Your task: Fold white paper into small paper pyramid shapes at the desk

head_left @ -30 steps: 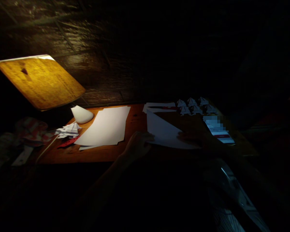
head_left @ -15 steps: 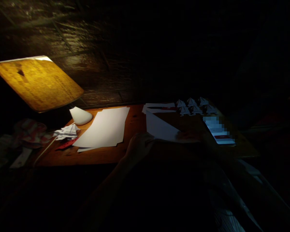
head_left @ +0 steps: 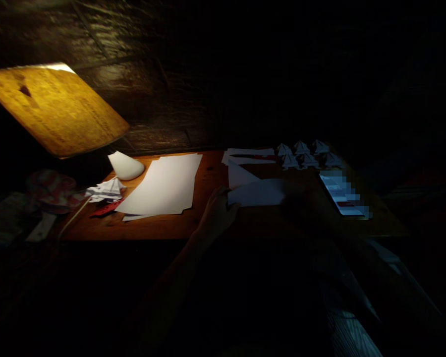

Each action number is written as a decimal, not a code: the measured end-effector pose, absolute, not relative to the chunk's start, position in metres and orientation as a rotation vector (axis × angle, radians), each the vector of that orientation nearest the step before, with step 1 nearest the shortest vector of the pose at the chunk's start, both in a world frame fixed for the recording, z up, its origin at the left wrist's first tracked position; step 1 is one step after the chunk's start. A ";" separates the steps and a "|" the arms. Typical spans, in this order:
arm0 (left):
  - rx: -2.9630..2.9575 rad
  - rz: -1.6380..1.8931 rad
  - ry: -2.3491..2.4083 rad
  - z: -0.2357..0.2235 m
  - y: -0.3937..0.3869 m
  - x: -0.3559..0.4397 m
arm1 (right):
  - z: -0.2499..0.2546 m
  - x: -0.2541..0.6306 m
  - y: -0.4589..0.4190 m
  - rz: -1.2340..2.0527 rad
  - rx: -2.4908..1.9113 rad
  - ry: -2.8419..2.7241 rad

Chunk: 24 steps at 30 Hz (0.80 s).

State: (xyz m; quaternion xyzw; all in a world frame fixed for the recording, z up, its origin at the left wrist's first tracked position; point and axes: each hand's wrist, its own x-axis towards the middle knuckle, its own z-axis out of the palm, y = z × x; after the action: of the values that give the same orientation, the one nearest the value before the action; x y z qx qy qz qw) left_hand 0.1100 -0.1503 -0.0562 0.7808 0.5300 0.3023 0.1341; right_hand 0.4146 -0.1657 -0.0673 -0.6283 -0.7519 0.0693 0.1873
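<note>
At far left, a red-and-white cloth point(head_left: 50, 186) lies bunched in shadow. Next to it tilts a lamp with an amber shade point(head_left: 59, 109) and white base point(head_left: 125, 166), which seems set there to light your work from the side. In front of the base, a folded paper piece point(head_left: 107, 190) rests beside a red object point(head_left: 106, 208) too dim to identify. A stack of white sheets point(head_left: 163, 183) comes next on the wooden tabletop point(head_left: 163, 229), probably kept within your left hand's reach.

Right of the stack, in front of you, is the partly folded sheet point(head_left: 258, 194), its near flap turned up over a triangular layer; you seem to hold both ends to keep the fold aligned. Behind it lie loose papers point(head_left: 249, 152), then six small folded paper figures point(head_left: 307, 159) in two rows, apparently parked clear of your hands. A lit phone point(head_left: 338, 196) lies nearest the right edge, screen up.

Your left hand point(head_left: 220, 210) reaches in from below, wrist bent, thumb and fingers pinching the sheet's left end. Your right hand point(head_left: 297, 198), at its right end, is nearly lost in darkness; you cannot tell how its fingers are set.
</note>
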 end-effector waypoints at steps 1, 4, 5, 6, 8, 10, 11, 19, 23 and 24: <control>2.264 0.863 1.550 -0.056 -0.150 0.110 | -0.069 0.415 -0.164 0.205 -1.780 -2.088; 2.248 0.839 1.601 -0.057 -0.147 0.111 | -0.074 0.416 -0.161 0.218 -1.839 -2.018; 2.244 0.840 1.610 -0.057 -0.146 0.112 | -0.074 0.416 -0.160 0.215 -1.856 -2.019; 2.241 0.847 1.616 -0.058 -0.146 0.112 | -0.073 0.416 -0.159 0.212 -1.863 -2.039; 2.247 0.859 1.616 -0.060 -0.144 0.112 | -0.070 0.416 -0.159 0.203 -1.842 -2.083; 2.256 0.858 1.618 -0.060 -0.144 0.112 | -0.067 0.416 -0.158 0.194 -1.798 -2.109; 2.258 0.851 1.627 -0.060 -0.144 0.112 | -0.067 0.416 -0.158 0.190 -1.784 -2.113; 2.275 0.759 1.739 -0.056 -0.142 0.110 | -0.071 0.410 -0.155 0.145 -1.802 -2.064; 2.291 0.736 1.779 -0.057 -0.140 0.112 | -0.071 0.406 -0.154 0.095 -1.841 -2.028; 2.297 0.727 1.790 -0.057 -0.141 0.112 | -0.071 0.405 -0.154 0.093 -1.847 -2.026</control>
State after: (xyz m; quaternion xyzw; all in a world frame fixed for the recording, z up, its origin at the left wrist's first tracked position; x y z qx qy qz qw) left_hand 0.1122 -0.1405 -0.0572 0.7634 0.5949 0.2417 0.0697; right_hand 0.4052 -0.1544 -0.0709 -0.6600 -0.7239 0.0333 0.1980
